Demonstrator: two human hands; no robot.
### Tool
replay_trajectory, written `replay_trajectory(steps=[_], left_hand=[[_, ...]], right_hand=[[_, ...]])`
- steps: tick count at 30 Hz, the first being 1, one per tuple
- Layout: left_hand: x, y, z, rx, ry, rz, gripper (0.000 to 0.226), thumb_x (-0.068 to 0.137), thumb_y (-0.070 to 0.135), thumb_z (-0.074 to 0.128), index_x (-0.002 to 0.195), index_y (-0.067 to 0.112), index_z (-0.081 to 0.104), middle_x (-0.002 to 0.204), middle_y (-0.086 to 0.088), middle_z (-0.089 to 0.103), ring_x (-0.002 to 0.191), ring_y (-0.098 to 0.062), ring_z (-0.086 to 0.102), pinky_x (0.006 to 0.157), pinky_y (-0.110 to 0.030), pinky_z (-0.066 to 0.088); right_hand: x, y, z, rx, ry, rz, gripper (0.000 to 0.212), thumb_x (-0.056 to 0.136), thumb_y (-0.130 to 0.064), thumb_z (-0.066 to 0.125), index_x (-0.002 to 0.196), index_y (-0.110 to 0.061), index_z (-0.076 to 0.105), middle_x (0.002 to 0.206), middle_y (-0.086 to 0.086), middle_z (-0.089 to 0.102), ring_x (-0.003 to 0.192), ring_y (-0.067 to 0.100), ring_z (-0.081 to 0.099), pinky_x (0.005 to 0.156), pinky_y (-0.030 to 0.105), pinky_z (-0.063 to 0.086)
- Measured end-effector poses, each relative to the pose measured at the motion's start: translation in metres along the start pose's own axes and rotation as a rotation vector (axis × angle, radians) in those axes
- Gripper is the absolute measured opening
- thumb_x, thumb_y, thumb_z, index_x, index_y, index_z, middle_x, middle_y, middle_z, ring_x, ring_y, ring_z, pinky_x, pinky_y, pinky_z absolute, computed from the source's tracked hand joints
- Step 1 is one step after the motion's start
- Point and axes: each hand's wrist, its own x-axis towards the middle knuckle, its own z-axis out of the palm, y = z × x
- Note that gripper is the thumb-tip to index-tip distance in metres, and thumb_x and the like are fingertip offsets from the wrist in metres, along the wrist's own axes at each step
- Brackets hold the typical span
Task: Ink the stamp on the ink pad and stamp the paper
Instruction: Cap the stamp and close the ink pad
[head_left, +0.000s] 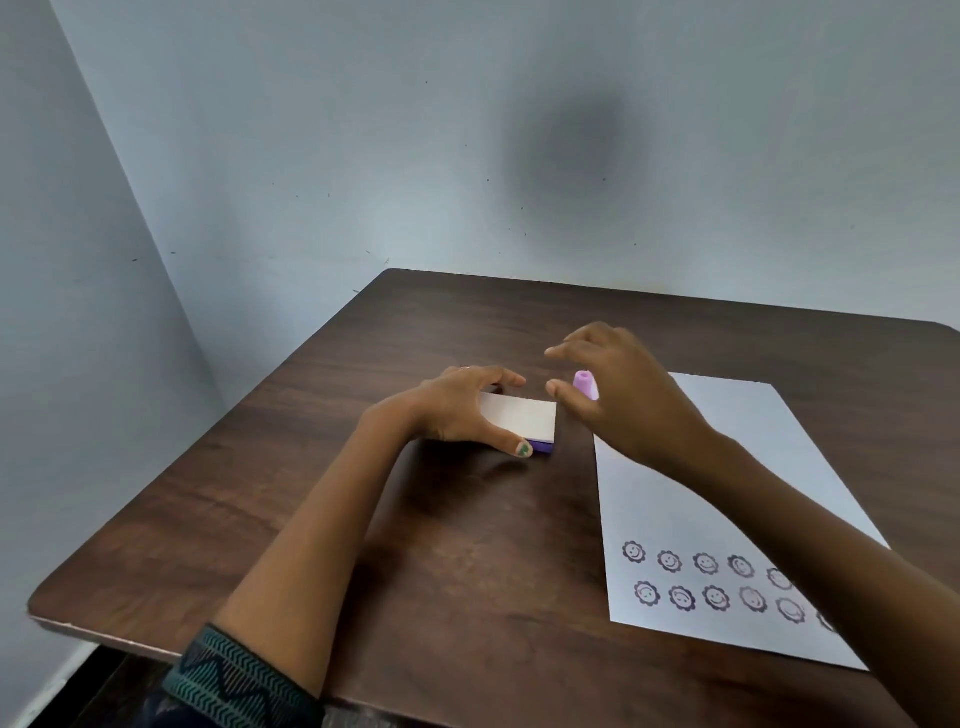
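Stamp (585, 383), a small pink-lilac peg, stands upright just right of the closed ink pad (519, 418), partly hidden behind the right hand (623, 400), whose fingers are spread and empty. Left hand (462, 410) clamps the pad's sides, thumb at its purple base. The reaching fingers may topple the light stamp, and the lid is not yet lifted

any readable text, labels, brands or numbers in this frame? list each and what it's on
No readable text anywhere in the frame.
paper: only stamped smiley-flower marks in two rows, no letters or numbers.
ink pad: lid is plain white, no label showing; purple base bears no print that shows.
stamp: plain pink, mostly hidden behind the right hand.
left hand, on the ink pad: nothing written.
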Motion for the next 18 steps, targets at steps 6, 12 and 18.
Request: replay_trajectory(steps=[6, 12, 18], left_hand=[[0.005, 0.006, 0.012, 0.003, 0.029, 0.020, 0.070, 0.065, 0.055, 0.076, 0.127, 0.041, 0.048, 0.130, 0.008, 0.049, 0.126, -0.019, 0.037, 0.109, -0.045, 0.032], [0.007, 0.003, 0.014, 0.002, 0.062, 0.030, 0.066, 0.066, 0.057, 0.073, 0.126, 0.041, 0.050, 0.135, 0.007, 0.049, 0.129, -0.019, 0.036, 0.110, -0.048, 0.029], [0.010, 0.001, 0.019, 0.033, 0.100, 0.014, 0.068, 0.071, 0.059, 0.068, 0.131, 0.040, 0.044, 0.143, 0.008, 0.043, 0.136, -0.019, 0.029, 0.113, -0.047, 0.025]], right_hand=[[-0.016, 0.022, 0.007, 0.065, 0.047, 0.160, 0.035, 0.089, -0.028, 0.054, 0.121, -0.014, 0.056, 0.128, 0.008, 0.058, 0.118, 0.023, 0.049, 0.090, 0.025, 0.033], [-0.029, 0.041, 0.015, 0.070, -0.060, 0.295, 0.041, 0.090, -0.028, 0.053, 0.127, -0.012, 0.051, 0.137, 0.009, 0.052, 0.125, 0.023, 0.046, 0.106, 0.032, 0.034], [-0.033, 0.048, 0.022, -0.004, -0.235, 0.338, 0.055, 0.092, -0.044, 0.041, 0.139, -0.016, 0.034, 0.153, 0.007, 0.030, 0.140, 0.024, 0.026, 0.115, 0.038, 0.021]])
